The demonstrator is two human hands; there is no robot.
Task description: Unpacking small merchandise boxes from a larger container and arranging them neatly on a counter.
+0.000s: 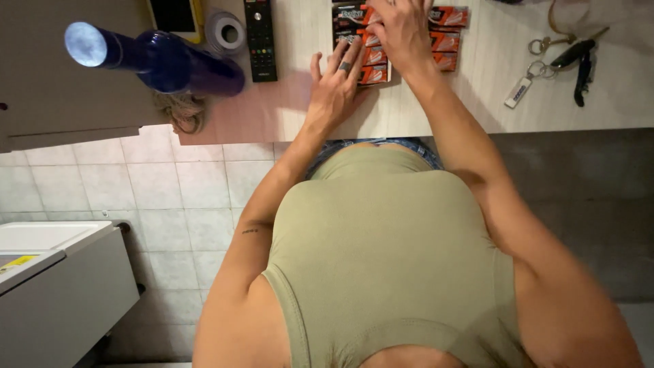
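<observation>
Several small orange and black packets (443,42) lie in rows on a pale wooden table (477,88) at the top of the head view. My left hand (336,85) rests flat on the table, fingers spread, fingertips touching the lower left packets (374,73). My right hand (403,31) lies over the middle of the rows, fingers curled down on the packets; whether it grips one is hidden by the hand itself.
A black remote control (260,39), a roll of tape (226,31) and a dark blue bottle (157,60) stand left of the packets. Keys with a white fob (558,65) lie at the right. A white appliance (54,279) stands on the tiled floor at lower left.
</observation>
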